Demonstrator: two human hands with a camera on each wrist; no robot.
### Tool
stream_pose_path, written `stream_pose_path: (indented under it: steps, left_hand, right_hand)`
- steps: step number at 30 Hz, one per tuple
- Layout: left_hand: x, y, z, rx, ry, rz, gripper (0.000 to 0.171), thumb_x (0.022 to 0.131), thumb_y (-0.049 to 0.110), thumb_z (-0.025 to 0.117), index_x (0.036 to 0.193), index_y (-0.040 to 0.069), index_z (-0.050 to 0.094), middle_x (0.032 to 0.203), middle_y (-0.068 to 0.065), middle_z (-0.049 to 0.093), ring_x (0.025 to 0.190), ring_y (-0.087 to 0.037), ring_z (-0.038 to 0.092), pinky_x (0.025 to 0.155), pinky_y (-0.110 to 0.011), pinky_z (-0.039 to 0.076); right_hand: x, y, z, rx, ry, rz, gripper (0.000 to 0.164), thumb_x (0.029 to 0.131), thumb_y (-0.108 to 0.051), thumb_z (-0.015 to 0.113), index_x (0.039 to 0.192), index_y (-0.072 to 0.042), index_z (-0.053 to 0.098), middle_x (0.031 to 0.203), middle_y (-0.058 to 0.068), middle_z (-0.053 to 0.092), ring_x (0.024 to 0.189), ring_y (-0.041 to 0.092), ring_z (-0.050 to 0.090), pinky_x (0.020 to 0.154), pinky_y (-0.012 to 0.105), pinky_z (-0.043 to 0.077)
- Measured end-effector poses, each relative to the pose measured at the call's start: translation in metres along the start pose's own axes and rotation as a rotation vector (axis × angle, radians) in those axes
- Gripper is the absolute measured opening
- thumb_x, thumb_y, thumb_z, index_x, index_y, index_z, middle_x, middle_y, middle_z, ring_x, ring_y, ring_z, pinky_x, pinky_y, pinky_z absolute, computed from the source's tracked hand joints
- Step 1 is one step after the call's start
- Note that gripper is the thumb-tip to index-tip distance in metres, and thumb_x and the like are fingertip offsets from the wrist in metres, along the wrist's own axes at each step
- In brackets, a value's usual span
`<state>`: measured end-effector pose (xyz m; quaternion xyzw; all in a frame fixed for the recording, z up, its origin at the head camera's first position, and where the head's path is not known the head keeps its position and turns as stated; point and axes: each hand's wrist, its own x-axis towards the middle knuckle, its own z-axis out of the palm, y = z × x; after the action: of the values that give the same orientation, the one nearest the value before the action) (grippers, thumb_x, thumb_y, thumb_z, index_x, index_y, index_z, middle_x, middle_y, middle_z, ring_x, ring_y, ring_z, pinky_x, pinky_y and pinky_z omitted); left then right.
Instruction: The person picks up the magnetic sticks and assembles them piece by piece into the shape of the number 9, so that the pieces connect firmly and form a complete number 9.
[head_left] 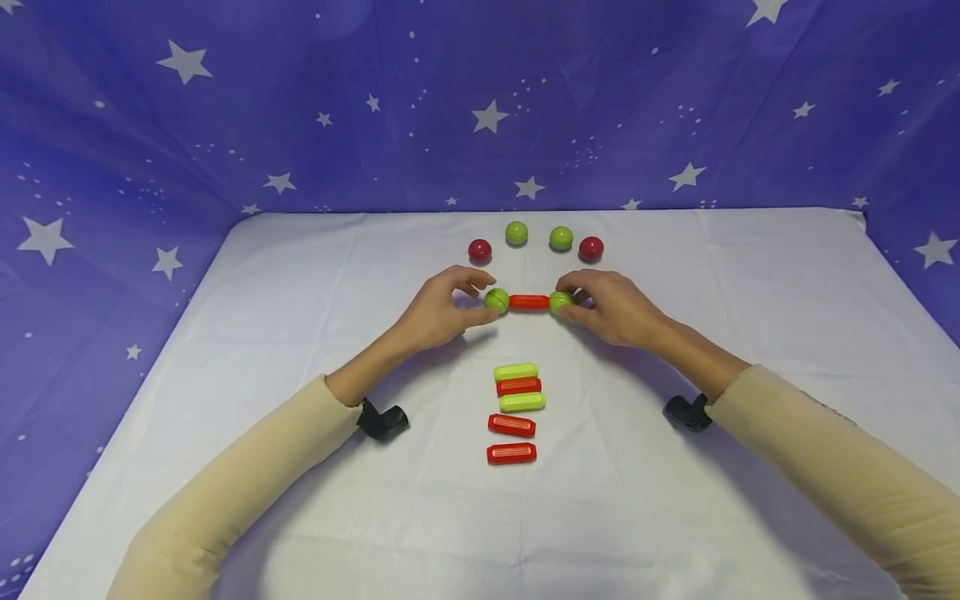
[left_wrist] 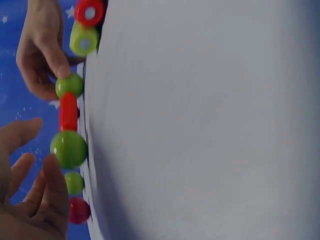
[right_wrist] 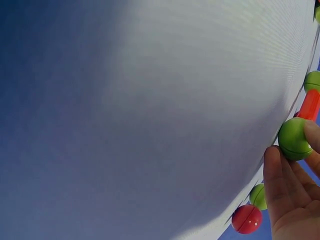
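A red rod (head_left: pixel 529 302) lies between two green balls, its ends meeting the left green ball (head_left: pixel 497 300) and the right green ball (head_left: pixel 559 302). My right hand (head_left: pixel 617 308) pinches the right ball between thumb and fingers; in the right wrist view its thumb lies on that green ball (right_wrist: pixel 294 139). Spread loosely beside the left ball is my left hand (head_left: pixel 442 310), its thumb close to the ball and the other fingers apart from it. The left wrist view shows these loose fingers by the green ball (left_wrist: pixel 69 149); whether one touches is hard to tell.
Behind the hands sit a red ball (head_left: pixel 480 251), two green balls (head_left: pixel 517 232) and another red ball (head_left: pixel 591 248). Nearer me, several red and yellow-green rods (head_left: pixel 522 402) lie in a column on the white cloth (head_left: pixel 360 517). A blue starry curtain (head_left: pixel 420 108) stands behind.
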<state>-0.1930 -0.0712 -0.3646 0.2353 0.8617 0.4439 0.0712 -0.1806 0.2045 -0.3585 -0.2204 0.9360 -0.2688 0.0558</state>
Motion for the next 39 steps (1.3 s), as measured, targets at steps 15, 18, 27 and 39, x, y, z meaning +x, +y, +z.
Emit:
stream_pose_path:
  steps: [15, 18, 27, 39]
  left_hand:
    - [-0.034, 0.032, 0.023, -0.160, -0.270, -0.078, 0.031, 0.085, 0.009, 0.077, 0.114, 0.005, 0.068, 0.093, -0.004, 0.065, 0.085, -0.020, 0.061, 0.051, -0.036, 0.054]
    - [-0.035, 0.032, 0.027, -0.163, -0.291, -0.098, 0.029, 0.086, 0.007, 0.076, 0.113, 0.005, 0.067, 0.091, -0.005, 0.063, 0.082, -0.021, 0.060, 0.051, -0.036, 0.055]
    - [-0.035, 0.029, 0.034, -0.128, -0.283, -0.114, 0.024, 0.087, 0.005, 0.073, 0.111, 0.006, 0.068, 0.088, -0.005, 0.061, 0.071, -0.020, 0.059, 0.052, -0.033, 0.054]
    - [-0.035, 0.023, 0.032, -0.145, -0.272, -0.104, 0.023, 0.087, 0.002, 0.073, 0.109, 0.005, 0.069, 0.087, -0.006, 0.062, 0.068, -0.020, 0.061, 0.053, -0.033, 0.055]
  right_hand:
    - [0.000, 0.002, -0.001, -0.002, -0.003, -0.016, 0.032, 0.091, -0.012, 0.072, 0.121, -0.002, 0.065, 0.111, 0.009, 0.067, 0.101, 0.027, 0.065, 0.091, 0.046, 0.050]
    - [-0.001, 0.002, -0.002, 0.001, -0.006, -0.020, 0.032, 0.091, -0.011, 0.071, 0.121, -0.002, 0.064, 0.111, 0.010, 0.067, 0.102, 0.028, 0.065, 0.091, 0.046, 0.050]
    - [-0.001, 0.001, -0.002, 0.004, -0.012, -0.014, 0.032, 0.092, -0.012, 0.071, 0.121, -0.002, 0.064, 0.111, 0.010, 0.067, 0.102, 0.027, 0.065, 0.092, 0.046, 0.049]
    - [-0.001, 0.000, -0.002, -0.004, -0.010, -0.009, 0.032, 0.092, -0.012, 0.071, 0.121, -0.002, 0.065, 0.111, 0.010, 0.067, 0.102, 0.027, 0.065, 0.092, 0.046, 0.049]
